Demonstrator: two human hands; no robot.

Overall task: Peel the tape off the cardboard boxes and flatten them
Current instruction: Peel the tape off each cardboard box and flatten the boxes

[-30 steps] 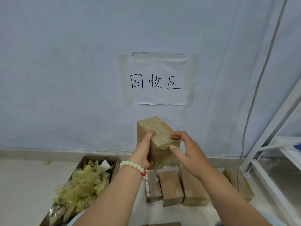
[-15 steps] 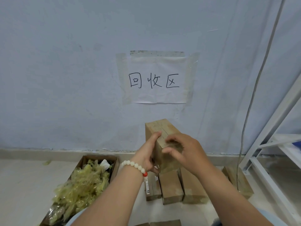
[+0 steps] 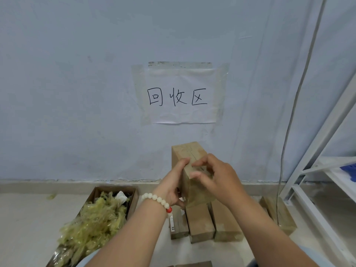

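- Cardboard box (image 3: 189, 154) held upright in the air in front of the wall, above a row of taped boxes (image 3: 202, 222) lying on the floor; glossy tape (image 3: 200, 191) wraps its near end and runs down the front.
- Left hand (image 3: 171, 187) is closed around the box's left side, thumb up near the top edge — it carries the box and steadies it.
- Right hand (image 3: 219, 176) is curled at the top near corner, fingertips (image 3: 198, 163) on the taped edge; it looks to be picking at the tape, though whether a loose end is actually pinched I cannot tell.
- Likely light and probably empty, since one hand bears it easily; the walls should be stiff enough to brace against but will dent under a hard squeeze.
- Tape is thin, slick and clingy — best taken at a lifted corner or end and pulled low along the surface, or it may tear into strips or lift the paper face.
- Open carton (image 3: 134, 191) at left holds a heap of crumpled tape (image 3: 96, 222).
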